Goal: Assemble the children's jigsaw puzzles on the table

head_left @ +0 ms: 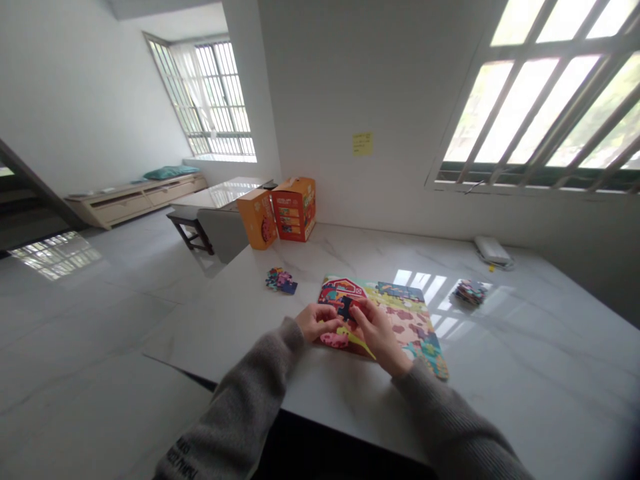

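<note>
A colourful jigsaw puzzle (400, 313) with a red barn picture lies flat on the white marble table (525, 360). My left hand (315, 321) and my right hand (376, 330) meet over the puzzle's near left part. Between their fingertips sits a dark blue puzzle piece (345, 307), pinched from both sides just above the board. Grey sleeves cover both forearms.
A small heap of loose pieces (281, 280) lies left of the puzzle, another heap (471, 291) to its right. Two orange boxes (280, 212) stand at the table's far left corner. A white device (493, 250) lies by the wall. The table's near edge runs under my arms.
</note>
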{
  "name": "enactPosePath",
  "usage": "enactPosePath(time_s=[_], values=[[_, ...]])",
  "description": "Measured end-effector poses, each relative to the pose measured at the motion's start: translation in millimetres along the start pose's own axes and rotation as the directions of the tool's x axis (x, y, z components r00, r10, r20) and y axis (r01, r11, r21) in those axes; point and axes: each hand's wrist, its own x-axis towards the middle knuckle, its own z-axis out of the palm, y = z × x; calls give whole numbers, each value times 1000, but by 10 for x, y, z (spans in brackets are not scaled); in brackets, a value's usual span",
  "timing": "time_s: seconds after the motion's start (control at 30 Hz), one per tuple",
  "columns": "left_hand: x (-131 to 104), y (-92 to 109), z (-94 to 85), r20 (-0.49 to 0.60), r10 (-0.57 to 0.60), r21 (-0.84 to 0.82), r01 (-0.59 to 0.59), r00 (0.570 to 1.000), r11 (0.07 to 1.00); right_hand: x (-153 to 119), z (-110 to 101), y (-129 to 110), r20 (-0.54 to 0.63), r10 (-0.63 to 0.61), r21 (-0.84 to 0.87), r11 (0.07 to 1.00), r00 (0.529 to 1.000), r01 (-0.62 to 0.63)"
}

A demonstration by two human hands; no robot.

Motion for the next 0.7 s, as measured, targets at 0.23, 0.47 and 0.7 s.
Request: enactPosePath(time_s=[0.23,0.47,0.7], values=[[11,-8,28,-22,-23,-72,22,999,997,8,-130,-20,221,-192,-330,908,956,259],[-14,-12,27,2,-94,-50,94,996,994,5,-139,-101,77,-302,-360,880,950,309],[11,-88,-11,-70,-41,-66,36,997,997,-14,-132,-86,202,-488,-456,721,849,522]])
